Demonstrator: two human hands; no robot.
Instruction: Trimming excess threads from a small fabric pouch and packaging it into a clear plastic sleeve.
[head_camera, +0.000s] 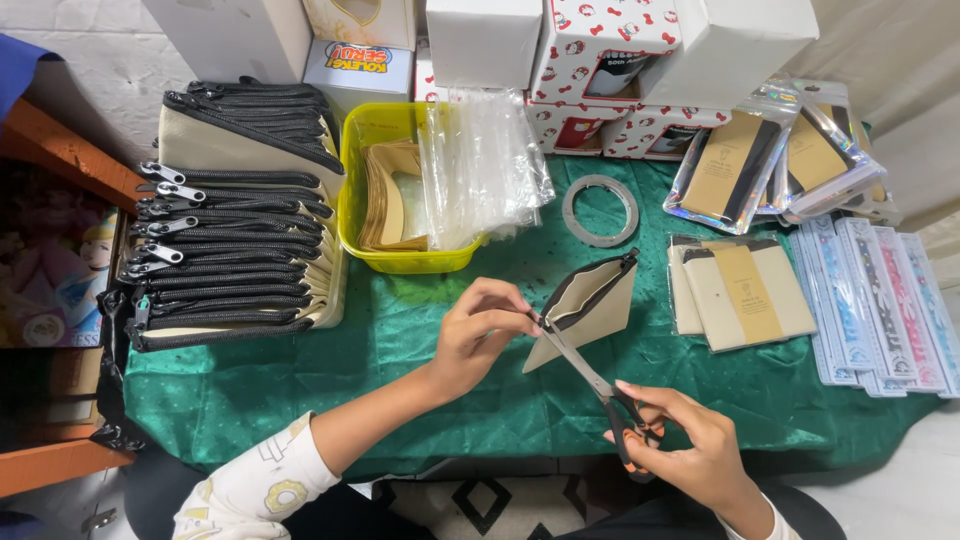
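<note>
a cream zip pouch (590, 305) with a black zipper is held up just above the green cloth (400, 350), in front of the yellow tub (362, 190). it is pinched at its lower left corner by the left hand (480, 325), thumb and fingertips closed on the edge, seemingly so that the corner is kept taut and clear of the cloth. a pair of scissors (590, 385) is gripped in the right hand (690, 445), fingers threaded through the orange and black handles, to the front right of the tub. the blade tips are brought to the same corner the left hand pinches, and look nearly closed there; what exactly lies between them is too small to tell.

the pouch is tilted with its mouth open toward the far side, probably so the seam end faces the blades.

to the left of the tub, a stack of matching pouches (240, 250) is laid with zip pulls facing out. clear plastic bags (480, 170) are propped in the tub beside brown paper cards. to its right a tape ring (600, 210) lies flat, and further right finished pouches with paper bands (745, 295) are laid down.
</note>
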